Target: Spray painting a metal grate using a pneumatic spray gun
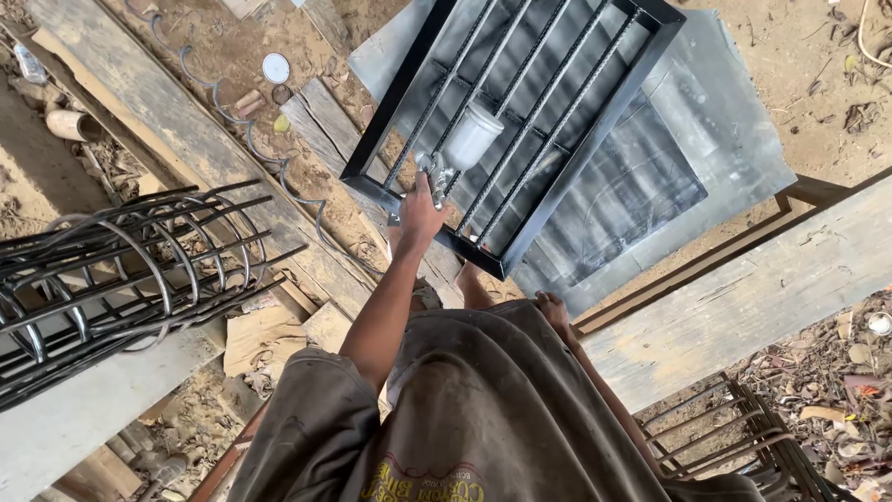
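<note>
Leaning over the black metal grille [520,121], the person is reaching the left hand [420,216] out, its grip closing around the handle of a spray gun [457,149] with a white cup. That gun is hovering just above the grille's near bars, close to its lower edge. Beneath the grille a grey metal sheet [715,121] is lying on the sandy ground. The right hand [552,307] is resting on the brown garment nearer the body; I cannot tell how its grip is set. Well left of the grille, a rebar cage [121,270] is lying on wooden planks [167,121].
</note>
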